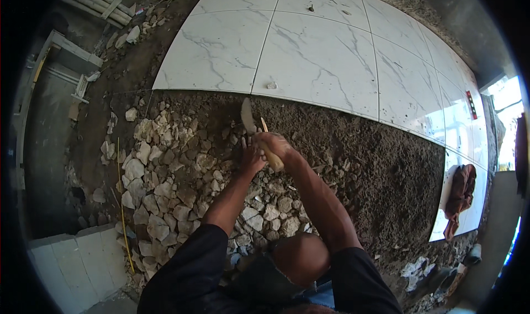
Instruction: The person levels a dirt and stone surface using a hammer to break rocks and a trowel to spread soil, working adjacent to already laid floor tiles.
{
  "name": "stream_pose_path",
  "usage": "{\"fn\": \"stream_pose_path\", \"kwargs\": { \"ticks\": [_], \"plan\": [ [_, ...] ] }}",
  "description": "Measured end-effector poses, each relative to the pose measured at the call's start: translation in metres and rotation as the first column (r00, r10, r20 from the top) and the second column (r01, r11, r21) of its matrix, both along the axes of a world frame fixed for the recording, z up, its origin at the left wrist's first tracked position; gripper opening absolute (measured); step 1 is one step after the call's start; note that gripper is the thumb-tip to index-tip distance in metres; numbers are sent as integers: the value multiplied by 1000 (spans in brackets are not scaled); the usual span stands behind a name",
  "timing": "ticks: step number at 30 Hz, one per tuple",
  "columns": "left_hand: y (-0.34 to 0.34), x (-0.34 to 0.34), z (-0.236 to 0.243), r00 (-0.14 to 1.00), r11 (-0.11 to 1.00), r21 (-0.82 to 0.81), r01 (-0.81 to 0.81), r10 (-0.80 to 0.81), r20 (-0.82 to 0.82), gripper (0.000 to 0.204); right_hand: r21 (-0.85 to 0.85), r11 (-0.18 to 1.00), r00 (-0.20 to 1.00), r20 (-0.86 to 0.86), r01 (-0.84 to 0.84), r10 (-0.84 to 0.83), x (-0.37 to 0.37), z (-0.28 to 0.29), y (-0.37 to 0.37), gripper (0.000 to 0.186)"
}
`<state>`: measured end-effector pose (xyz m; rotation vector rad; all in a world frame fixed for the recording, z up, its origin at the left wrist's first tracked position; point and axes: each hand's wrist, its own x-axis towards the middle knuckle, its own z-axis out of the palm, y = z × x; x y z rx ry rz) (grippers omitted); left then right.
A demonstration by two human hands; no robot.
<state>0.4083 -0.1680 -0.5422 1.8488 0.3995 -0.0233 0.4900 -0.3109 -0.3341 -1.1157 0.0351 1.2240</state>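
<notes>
My right hand is closed around the wooden handle of a trowel, whose grey blade points up toward the edge of the white marble-patterned tiles. A thin pale strip rises beside the blade. My left hand is just left of and partly behind the right one, with its visible fingers extended forward, apparently holding nothing. Under both hands lie dark, damp mortar or soil and broken pale stones.
A yellow line runs along the left of the stones. A pale block step is lower left, stacked poles upper left. A brown cloth lies on the right tile. A red level-like bar rests farther back. Walls border the right.
</notes>
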Motion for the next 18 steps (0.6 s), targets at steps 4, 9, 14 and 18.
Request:
{"fn": "stream_pose_path", "kwargs": {
  "ticks": [4, 9, 14, 18],
  "plan": [
    [-72, 22, 43, 970, 899, 374, 227, -243, -5, 74, -63, 990, 989, -71, 128, -132, 14, -37, -38, 22],
    [-57, 12, 64, 980, 605, 772, 195, -143, -135, 74, 24, 937, 927, -153, 349, -342, -2, -33, -112, 32],
    [-48, 6, 65, 987, 581, 800, 153, -136, -91, 69, -83, 976, 979, 52, 199, -195, -15, -4, -117, 34],
    [-53, 11, 67, 959, 374, 898, 232, -242, -147, 69, -131, 991, 975, 221, -6, 36, 7, -31, -49, 41]
  ]
}}
